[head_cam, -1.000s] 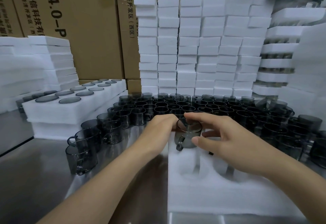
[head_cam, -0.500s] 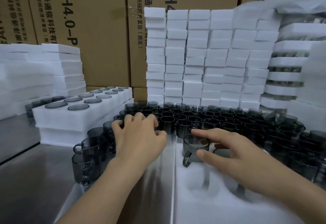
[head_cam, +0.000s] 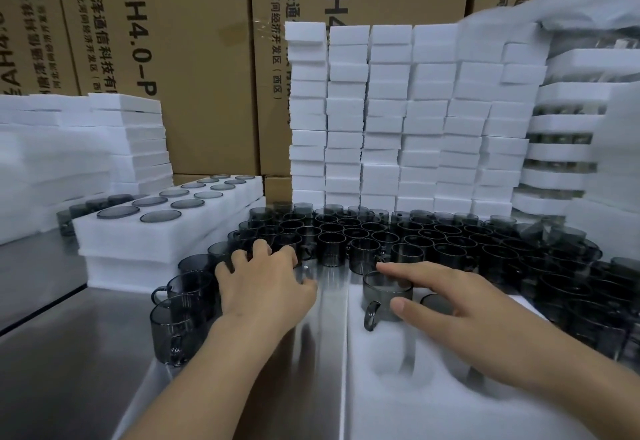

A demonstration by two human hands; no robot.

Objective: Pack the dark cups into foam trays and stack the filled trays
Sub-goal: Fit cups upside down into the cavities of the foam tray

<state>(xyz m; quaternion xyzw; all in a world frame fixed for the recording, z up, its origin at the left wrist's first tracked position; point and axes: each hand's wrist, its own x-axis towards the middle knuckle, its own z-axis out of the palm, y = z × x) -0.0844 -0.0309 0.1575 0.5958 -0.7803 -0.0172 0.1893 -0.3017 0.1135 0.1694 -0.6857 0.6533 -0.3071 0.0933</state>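
Far left: foam sheets (head_cam: pixel 52 148) piled flat, likely spare stock kept in reach. Next, filled trays (head_cam: pixel 166 231) stacked on the steel desk (head_cam: pixel 69 353). The top one holds two rows of cups sunk to the rim, every hole I can see taken, so it is set aside, presumably done. Boxes (head_cam: pixel 194 58) wall off the back. Left grip (head_cam: pixel 263 290) lies over the left edge of the loose cups (head_cam: pixel 398 242), fingers bent down among the rims. Knuckles hide the tips, so I cannot tell whether it has one in hold; my guess is it is fetching the next. The cups stand upright, packed rim to rim across mid-desk, handy to both hands. Blocks (head_cam: pixel 398 121) are stacked in columns behind them. Past a bare strip of desk lies the working tray (head_cam: pixel 433 405). One cup (head_cam: pixel 384 296) stands in a far-left pocket, handle toward the wearer. Right grip (head_cam: pixel 457 308) pinches it, forefinger across the far rim, thumb on the near wall, probably pressing it home. A second dark rim just beside it, under the palm, looks seated. Nearer pockets (head_cam: pixel 391 367) are empty, so this tray is barely begun. Far right: more stacks (head_cam: pixel 568 134), cups showing between foam layers.
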